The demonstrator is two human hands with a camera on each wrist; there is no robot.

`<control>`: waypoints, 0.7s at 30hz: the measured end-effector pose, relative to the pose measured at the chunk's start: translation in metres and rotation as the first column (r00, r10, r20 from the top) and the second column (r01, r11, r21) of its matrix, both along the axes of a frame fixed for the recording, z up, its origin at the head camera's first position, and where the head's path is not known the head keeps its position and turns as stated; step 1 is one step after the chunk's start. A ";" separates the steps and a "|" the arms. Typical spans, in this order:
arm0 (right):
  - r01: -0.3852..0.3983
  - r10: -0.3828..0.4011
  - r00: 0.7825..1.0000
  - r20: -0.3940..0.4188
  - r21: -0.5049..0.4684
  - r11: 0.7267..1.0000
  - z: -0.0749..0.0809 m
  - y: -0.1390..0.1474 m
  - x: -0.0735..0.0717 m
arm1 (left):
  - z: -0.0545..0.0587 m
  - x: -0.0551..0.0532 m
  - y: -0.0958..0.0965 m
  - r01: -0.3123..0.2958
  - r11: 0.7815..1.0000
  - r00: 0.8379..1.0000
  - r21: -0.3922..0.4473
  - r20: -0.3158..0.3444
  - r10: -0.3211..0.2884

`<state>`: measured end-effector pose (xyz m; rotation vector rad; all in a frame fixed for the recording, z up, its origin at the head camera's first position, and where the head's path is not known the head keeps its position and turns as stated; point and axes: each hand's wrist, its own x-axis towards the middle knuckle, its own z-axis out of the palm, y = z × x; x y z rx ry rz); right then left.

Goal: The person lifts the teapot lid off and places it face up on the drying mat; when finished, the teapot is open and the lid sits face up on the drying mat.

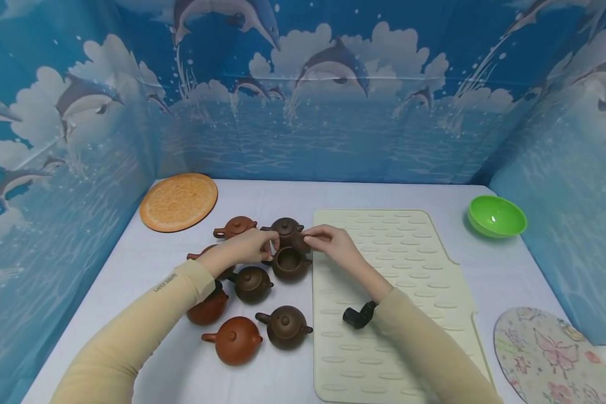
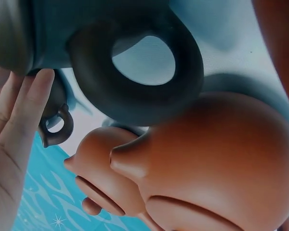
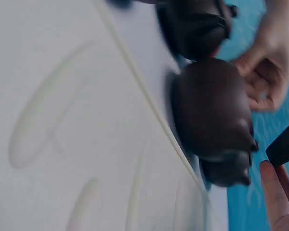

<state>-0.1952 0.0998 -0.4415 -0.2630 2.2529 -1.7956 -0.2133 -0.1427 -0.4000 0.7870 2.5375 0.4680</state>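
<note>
In the head view, a brown teapot (image 1: 226, 274) is largely hidden behind the left forearm (image 1: 221, 259), and the top of a rust-red teapot (image 1: 208, 310) is covered by the cuff (image 1: 198, 280). Whether the open dark teapot (image 1: 289, 276) is gripped by the left hand (image 1: 256, 246) cannot be made out. The sleeve lettering (image 1: 165, 282) is too small to be read surely. The flowered round mat (image 1: 555, 353) is cut off by the bottom edge.

In the left wrist view, the left hand is cropped by the left edge; a reddish shape (image 2: 285, 43) at the upper right cannot be identified. In the right wrist view, the dark teapots (image 3: 213, 103) are blurred, and the right hand (image 3: 279, 197) and its dark lid (image 3: 285, 144) are cropped by the right edge.
</note>
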 end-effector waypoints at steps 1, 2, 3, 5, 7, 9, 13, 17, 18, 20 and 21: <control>0.029 -0.023 0.997 0.071 -0.085 0.996 -0.002 0.004 -0.003 | 0.000 0.000 0.000 -0.001 1.000 1.000 0.000 -0.001 0.001; 0.063 -0.040 0.989 0.139 -0.160 0.985 -0.004 0.008 -0.006 | 0.001 0.001 0.000 -0.003 1.000 1.000 0.001 0.000 0.003; 0.095 -0.050 0.980 0.194 -0.230 0.968 -0.007 0.013 -0.009 | 0.000 0.001 0.000 -0.002 1.000 1.000 0.001 -0.004 0.002; 0.156 -0.052 0.957 0.286 -0.356 0.921 -0.011 0.022 -0.013 | 0.000 0.001 0.000 0.002 1.000 1.000 0.004 -0.010 -0.002; 0.198 -0.038 0.940 0.339 -0.453 0.869 -0.015 0.031 -0.017 | -0.002 0.000 0.000 0.003 1.000 1.000 0.004 -0.016 -0.003; 0.232 -0.019 0.927 0.375 -0.534 0.813 -0.018 0.038 -0.019 | -0.003 0.000 0.000 -0.001 1.000 1.000 0.000 -0.020 0.001; 0.302 0.004 0.900 0.437 -0.630 0.716 -0.022 0.050 -0.023 | -0.005 0.001 0.001 -0.013 1.000 1.000 -0.012 -0.021 0.013; 0.322 -0.009 0.890 0.456 -0.616 0.719 -0.023 0.062 -0.026 | -0.003 0.001 0.002 -0.013 1.000 1.000 -0.020 -0.024 0.012; 0.322 -0.025 0.889 0.456 -0.588 0.742 -0.023 0.064 -0.027 | -0.003 0.001 0.003 -0.015 1.000 1.000 -0.022 -0.022 0.015; 0.302 -0.054 0.895 0.443 -0.512 0.804 -0.024 0.068 -0.028 | -0.002 0.001 0.003 -0.024 0.999 1.000 -0.028 -0.013 0.024; 0.291 -0.070 0.898 0.435 -0.466 0.836 -0.025 0.070 -0.029 | -0.003 0.002 0.003 -0.028 0.999 1.000 -0.031 -0.010 0.028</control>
